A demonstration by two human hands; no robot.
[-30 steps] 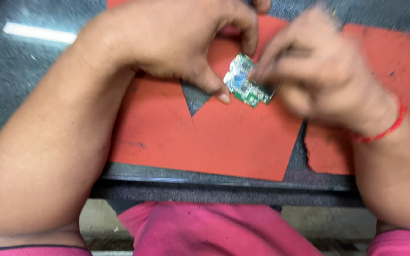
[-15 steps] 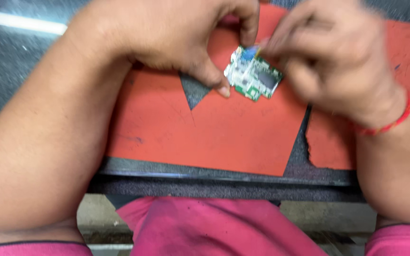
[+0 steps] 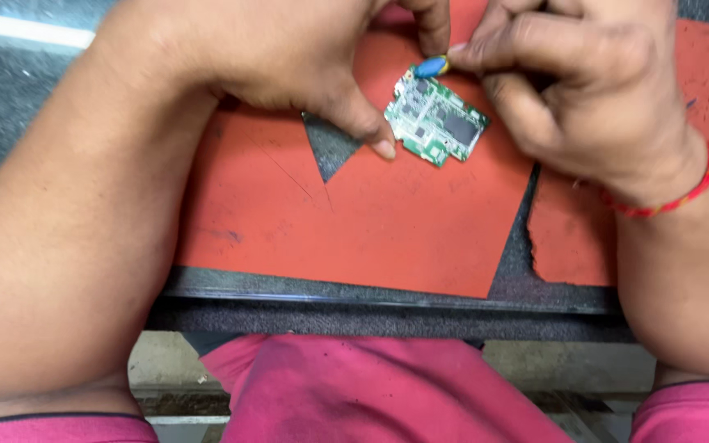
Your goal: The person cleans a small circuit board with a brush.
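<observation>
Left hand (image 3: 289, 57) pinching small green circuit board (image 3: 435, 125) by edge, thumb and forefinger closed on it, just above orange mat (image 3: 354, 221) on desk (image 3: 26, 98). Right hand (image 3: 584, 90) gripping tiny blue part (image 3: 432, 66) at board's top corner. Looks like fitting or prying stage; next move probably needing steady, gentle pressure.

Far edge crowded, near half of the mat open

Both hands, left hand (image 3: 289, 57) and right hand (image 3: 584, 90), close over the small green circuit board (image 3: 436, 125) at the orange mat's (image 3: 354, 221) far edge; toward the table's (image 3: 387, 316) near edge the mat lies bare between the forearms.
</observation>
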